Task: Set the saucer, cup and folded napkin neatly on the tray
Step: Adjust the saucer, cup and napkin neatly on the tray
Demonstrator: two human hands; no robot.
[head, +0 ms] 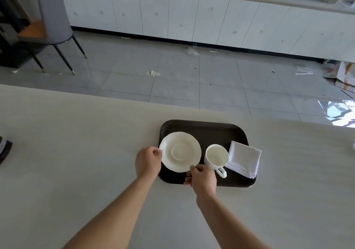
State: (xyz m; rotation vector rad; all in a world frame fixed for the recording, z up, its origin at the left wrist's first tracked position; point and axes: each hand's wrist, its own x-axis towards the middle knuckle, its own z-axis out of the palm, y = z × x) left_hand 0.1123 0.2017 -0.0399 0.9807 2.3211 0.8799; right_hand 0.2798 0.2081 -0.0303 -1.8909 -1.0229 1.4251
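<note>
Head view: dark tray (203,128) on the pale table (76,152); saucer (180,151) on its left part, pinched at the rim by left hand (148,162) and right hand (201,178); cup (216,157) stands beside it, not upon it; folded napkin (244,158) overhangs the right rim; judged remaining: seating the cup, squaring the napkin.

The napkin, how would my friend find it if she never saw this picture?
Look at the dark tray on the pale table. Three things sit on it in a row: saucer, cup, and at the right end, the napkin. It is the only soft, square, folded cloth; its corner pokes over the tray's right edge.
</note>
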